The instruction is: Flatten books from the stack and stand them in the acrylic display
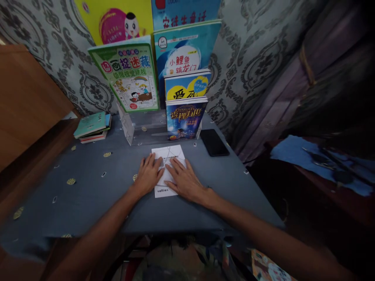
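Observation:
A white sheet of paper (168, 153) with fold creases and small printing lies on the grey cloth-covered table (88, 183). My left hand (149, 174) rests flat on the sheet's left part, fingers stretched out. My right hand (184, 180) lies flat on its right part, fingers extended toward the top edge. Both palms press the paper down; neither hand grips anything. The middle of the sheet is hidden under my hands.
A clear acrylic stand (137, 127) behind the paper holds several children's books (129, 76). A black phone (214, 142) lies to the right, a small stack of books (92, 127) at back left. Patterned wallpaper stands behind; a dark curtain hangs on the right.

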The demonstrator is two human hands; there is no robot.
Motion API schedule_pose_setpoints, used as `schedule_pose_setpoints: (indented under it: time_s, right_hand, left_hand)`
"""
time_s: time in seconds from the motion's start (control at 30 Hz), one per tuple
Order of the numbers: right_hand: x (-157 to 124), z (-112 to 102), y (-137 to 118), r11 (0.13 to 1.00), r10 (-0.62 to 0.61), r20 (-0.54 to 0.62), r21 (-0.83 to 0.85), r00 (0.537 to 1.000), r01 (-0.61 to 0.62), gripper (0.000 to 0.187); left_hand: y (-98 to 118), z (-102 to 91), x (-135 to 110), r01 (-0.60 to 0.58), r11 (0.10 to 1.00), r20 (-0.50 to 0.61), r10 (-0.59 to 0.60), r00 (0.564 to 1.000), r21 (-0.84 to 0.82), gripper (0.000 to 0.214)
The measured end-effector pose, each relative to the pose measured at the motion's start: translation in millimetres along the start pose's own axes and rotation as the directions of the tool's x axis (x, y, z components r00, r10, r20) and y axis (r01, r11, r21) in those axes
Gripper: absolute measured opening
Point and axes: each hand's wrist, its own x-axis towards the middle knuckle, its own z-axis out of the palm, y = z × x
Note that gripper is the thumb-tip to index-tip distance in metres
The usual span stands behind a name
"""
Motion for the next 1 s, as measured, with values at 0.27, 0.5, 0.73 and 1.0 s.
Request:
schedule_pose_setpoints:
  time_s: [0.27, 0.5, 0.73, 1.0]
  right_hand:
    - [0.6, -7.6, -2.7, 1.0, 0.011, 0.022, 0.018, 1.0, -0.012, 0.059]
    - [-1.4, -3.0, -0.2, 0.999, 0.01, -0.038, 0.041, 0.999, -0.009, 0.057]
    - [-2.4, -1.8, 1.4, 0.998, 0.008, -0.049, 0.06, 0.999, -0.005, 0.056]
    - [-4.0, 14.2, 9.1, 0.995, -0.02, -0.155, 0.095, 0.988, 0.035, 0.052]
  left_hand:
    - [-0.4, 1.2, -1.2, 0.077, 0.992, -0.03, -0.081, 0.996, -0.103, 0.055]
    - [-4.9, 4.6, 7.6, 0.072, 0.796, -0.087, -0.154, 0.984, -0.601, 0.057]
    - [-16.9, 0.6, 24.9, 0.112, 0.158, 0.01, -0.534, 0.845, -0.981, 0.048]
    - [-15.6, -2.8, 21.0, 0.35, -0.301, 0.431, -0.269, 0.861, -0.887, 0.05]
